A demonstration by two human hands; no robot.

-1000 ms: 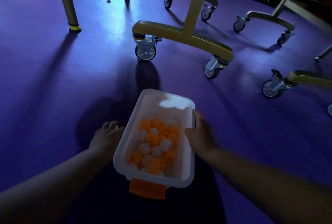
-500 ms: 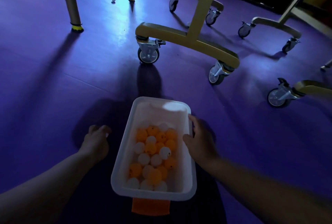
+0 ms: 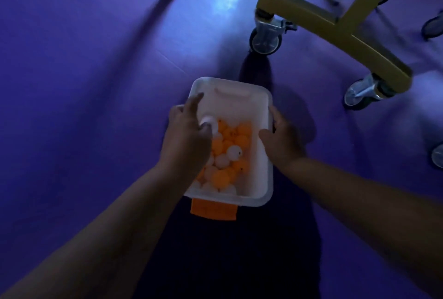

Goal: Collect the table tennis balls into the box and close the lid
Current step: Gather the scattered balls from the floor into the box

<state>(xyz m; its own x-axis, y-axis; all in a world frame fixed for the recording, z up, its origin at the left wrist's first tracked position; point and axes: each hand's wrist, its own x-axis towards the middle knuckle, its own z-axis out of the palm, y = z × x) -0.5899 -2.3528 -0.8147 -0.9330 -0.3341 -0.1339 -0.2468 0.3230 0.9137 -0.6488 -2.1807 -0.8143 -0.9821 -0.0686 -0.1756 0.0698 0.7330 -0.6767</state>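
While the right grip (image 3: pixel 282 140) is curled over the box (image 3: pixel 230 97) at its right rim, thumb inside, the left grip (image 3: pixel 189 135) hangs over the open top pinching one white ball (image 3: pixel 211 122). Box is down on a dark patch of the purple floor (image 3: pixel 96 83), with a pile of orange and white balls (image 3: pixel 230 152) in it and an orange latch (image 3: pixel 213 210) on the near end. Yellow wheeled frame (image 3: pixel 335 25) is off to the far right.

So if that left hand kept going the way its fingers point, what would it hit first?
Probably the far wall of the box: the left hand, holding a white ball over the box, points at that end. Depth is unclear, so it might pass just above the rim instead.
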